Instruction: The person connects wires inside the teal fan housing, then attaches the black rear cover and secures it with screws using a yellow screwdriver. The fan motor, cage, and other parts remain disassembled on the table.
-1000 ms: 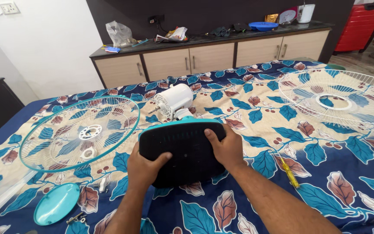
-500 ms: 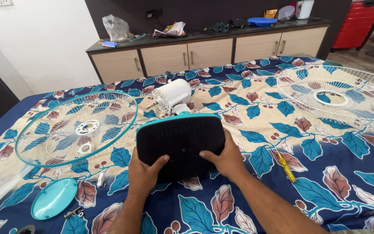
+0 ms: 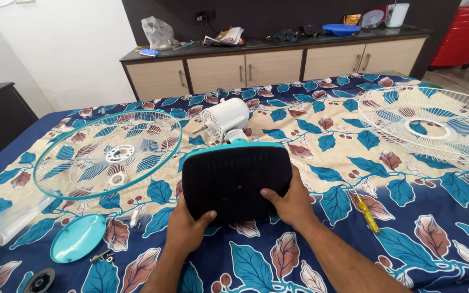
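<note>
A fan base (image 3: 234,182) with a black underside and teal rim lies tipped on the leaf-patterned bedsheet (image 3: 419,239), its white motor (image 3: 225,119) pointing away from me. My left hand (image 3: 187,230) grips the base's lower left edge, thumb on the black face. At the lower right edge my right hand (image 3: 291,203) holds it too. A teal-rimmed wire fan guard (image 3: 107,154) lies to the left, and a white wire guard (image 3: 435,127) to the right.
A yellow screwdriver (image 3: 366,213) rests right of my right arm. A teal round cap (image 3: 78,245), small screws (image 3: 100,257) and a black disc (image 3: 39,281) sit at lower left. A cluttered cabinet (image 3: 272,62) stands beyond the bed; a red suitcase (image 3: 465,32) stands at the far right.
My hands slid down to the base's lower edge, and the base sits a little more upright. The view shifted slightly.
</note>
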